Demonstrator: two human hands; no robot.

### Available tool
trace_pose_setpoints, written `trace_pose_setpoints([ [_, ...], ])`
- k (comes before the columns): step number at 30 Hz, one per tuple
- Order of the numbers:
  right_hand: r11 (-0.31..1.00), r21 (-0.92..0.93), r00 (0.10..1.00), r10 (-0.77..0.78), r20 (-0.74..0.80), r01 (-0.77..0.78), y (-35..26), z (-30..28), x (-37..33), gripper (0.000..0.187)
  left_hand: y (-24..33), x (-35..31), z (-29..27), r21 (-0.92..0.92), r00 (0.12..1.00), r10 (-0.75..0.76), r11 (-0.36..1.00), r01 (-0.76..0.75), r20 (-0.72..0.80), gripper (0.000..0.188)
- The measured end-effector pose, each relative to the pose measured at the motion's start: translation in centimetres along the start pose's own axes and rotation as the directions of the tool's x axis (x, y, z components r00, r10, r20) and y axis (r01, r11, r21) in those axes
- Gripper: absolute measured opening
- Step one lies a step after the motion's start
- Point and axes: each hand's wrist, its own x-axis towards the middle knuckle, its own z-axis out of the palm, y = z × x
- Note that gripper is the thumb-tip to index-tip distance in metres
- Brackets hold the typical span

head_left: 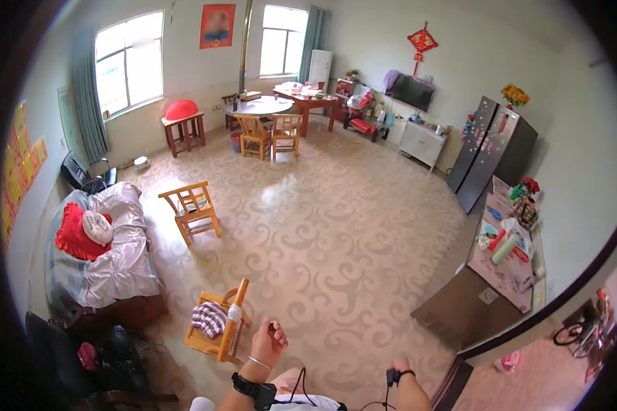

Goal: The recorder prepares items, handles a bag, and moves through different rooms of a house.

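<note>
Chair (pixel 206 344): yellow-brown wooden, just beside the bare left hand (pixel 272 337), a gap showing between them.
Cloth (pixel 209 319): purple-and-white striped fabric, bunched on the chair's seat.
Left hand: fingers curled; whether they grip anything, I cannot tell.
Right hand (pixel 402 365): lowered against the beige, scroll-patterned floor (pixel 343 274), fingers mostly hidden, grip unclear.
Progress: chair and cloth seem untouched; the work looks barely begun, the handling all left to do.
</note>
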Motion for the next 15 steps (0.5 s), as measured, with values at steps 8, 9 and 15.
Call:
trace_pose_setpoints([
  [8,0.216,0.969,0.970,-0.183,0.158,-0.118,-11.3,-7.1,14.8,0.021,0.6,19.3,4.8,-0.123,0.982,-0.180,0.975,0.186,0.062,0.030],
  [9,0.425,0.901,0.940,-0.267,0.214,-0.084,-7.6,-4.4,16.5,0.027,0.8,22.2,6.9,-0.137,0.975,-0.218,0.966,0.220,0.035,0.029],
  [15,0.452,0.691,0.812,0.155,0.563,-0.565,-7.5,-3.5,16.1,0.034,5.8,35.2,17.0,0.006,0.980,-0.091,0.996,0.091,0.179,0.024],
])
